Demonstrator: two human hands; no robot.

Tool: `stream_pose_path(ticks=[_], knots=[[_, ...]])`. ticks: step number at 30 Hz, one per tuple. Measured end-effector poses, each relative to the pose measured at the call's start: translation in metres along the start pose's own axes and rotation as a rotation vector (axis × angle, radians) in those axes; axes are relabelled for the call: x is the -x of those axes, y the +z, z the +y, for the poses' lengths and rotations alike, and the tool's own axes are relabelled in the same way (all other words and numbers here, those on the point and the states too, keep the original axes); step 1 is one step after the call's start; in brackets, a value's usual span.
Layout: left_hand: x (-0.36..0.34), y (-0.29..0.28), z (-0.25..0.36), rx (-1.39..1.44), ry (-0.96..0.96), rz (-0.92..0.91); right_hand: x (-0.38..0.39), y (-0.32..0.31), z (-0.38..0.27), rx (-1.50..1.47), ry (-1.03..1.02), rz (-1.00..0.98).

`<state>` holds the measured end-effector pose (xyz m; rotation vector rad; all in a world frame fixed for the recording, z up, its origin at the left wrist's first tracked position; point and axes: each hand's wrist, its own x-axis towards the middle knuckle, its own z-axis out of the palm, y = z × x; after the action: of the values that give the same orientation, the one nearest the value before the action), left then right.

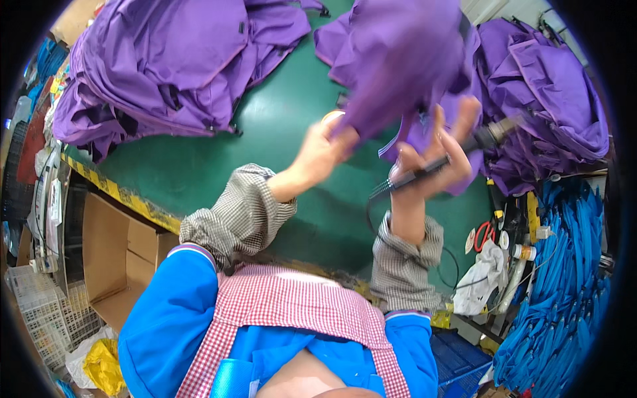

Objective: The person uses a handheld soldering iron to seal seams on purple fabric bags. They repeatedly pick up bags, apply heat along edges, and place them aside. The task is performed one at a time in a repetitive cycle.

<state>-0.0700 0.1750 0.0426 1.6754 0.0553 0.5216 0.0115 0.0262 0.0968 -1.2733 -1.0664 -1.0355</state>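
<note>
A purple fabric piece (411,60), blurred by motion, hangs over the far middle of the green table (285,99). My left hand (320,156) pinches its lower left edge. In my right hand (438,156) lies a black corded tool (431,169), shaped like a soldering iron. Its brownish front end points up and right; the cord leaves by my wrist. Some fingers of that hand are raised, close against the purple cloth. A small round pale thing (333,117) shows just beyond my left fingers, mostly hidden.
Purple fabric piles with black fittings stand at the far left (166,66) and far right (541,99). Red-handled scissors (485,233), a white cloth (479,282) and blue straps (557,285) are at the right. A cardboard box (113,252) sits below the table's left edge.
</note>
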Motion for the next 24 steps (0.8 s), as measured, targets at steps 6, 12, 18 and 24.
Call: stream_pose_path(ticks=[6,12,18,24], knots=[[-0.184,0.021,0.061,-0.752,0.808,0.344,-0.012,-0.057,-0.033,0.120,0.097,0.174],[-0.260,0.109,0.006,-0.575,-0.112,-0.212,0.011,-0.068,-0.032,0.324,0.126,-0.067],[-0.118,-0.050,0.051,-0.970,0.727,0.463,0.048,-0.093,-0.036,0.334,0.307,-0.130],[0.046,-0.255,-0.024,-0.311,0.052,1.134,0.053,-0.035,-0.034,0.066,0.461,-0.121]])
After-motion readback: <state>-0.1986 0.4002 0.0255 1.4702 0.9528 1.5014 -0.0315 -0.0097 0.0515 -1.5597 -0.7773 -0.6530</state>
